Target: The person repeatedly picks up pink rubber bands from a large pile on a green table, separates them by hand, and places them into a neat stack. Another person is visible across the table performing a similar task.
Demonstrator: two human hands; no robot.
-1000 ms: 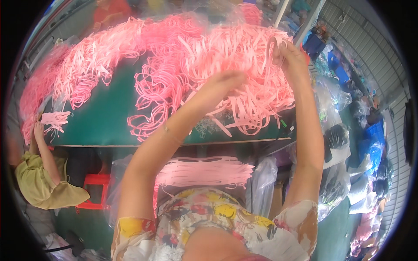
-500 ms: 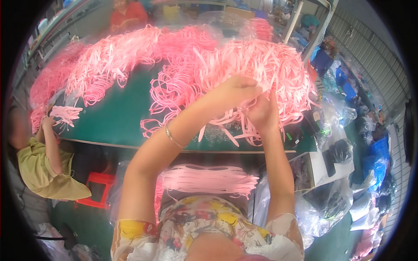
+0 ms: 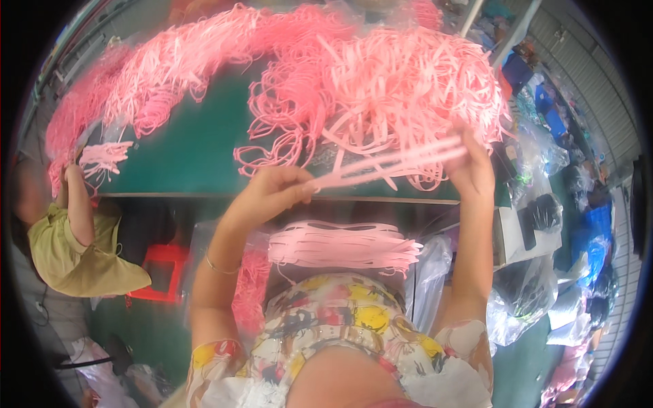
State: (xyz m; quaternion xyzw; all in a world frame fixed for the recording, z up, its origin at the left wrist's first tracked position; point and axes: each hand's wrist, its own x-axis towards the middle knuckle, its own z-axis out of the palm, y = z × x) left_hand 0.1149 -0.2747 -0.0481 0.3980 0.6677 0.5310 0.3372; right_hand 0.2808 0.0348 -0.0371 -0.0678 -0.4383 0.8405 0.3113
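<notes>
The left hand [image 3: 272,194] has its fingers curled shut around one end of a small bunch of long, flat pink strips [image 3: 388,166], gripping them just above the near edge of the table. The right hand [image 3: 473,170] closes on the far end of the same bunch, its fingers pinched around the strips, so that the bunch runs stretched and slightly tilted between the two hands, rising toward the right. The bunch hangs just in front of a large loose heap of pink strips and loops [image 3: 381,88], which covers most of the right half of the dark green table top [image 3: 183,156]; whether the held strips touch the heap cannot be told. A thin bracelet [image 3: 219,265] circles the left wrist. Below the hands, between the forearms, a straightened bundle of pink strips [image 3: 340,245] lies across the lap, above the person's patterned garment [image 3: 340,326] of white, yellow and red. More pink strips spread in a band along the far left of the table [image 3: 136,81]. At the left edge of the table, another person in a yellow-green top [image 3: 75,251] holds a small pink bunch [image 3: 102,156]. A red plastic stool [image 3: 160,272] stands beside that person, under the table. Clear plastic bags [image 3: 524,299] and dark bundles lie on the floor to the right.
</notes>
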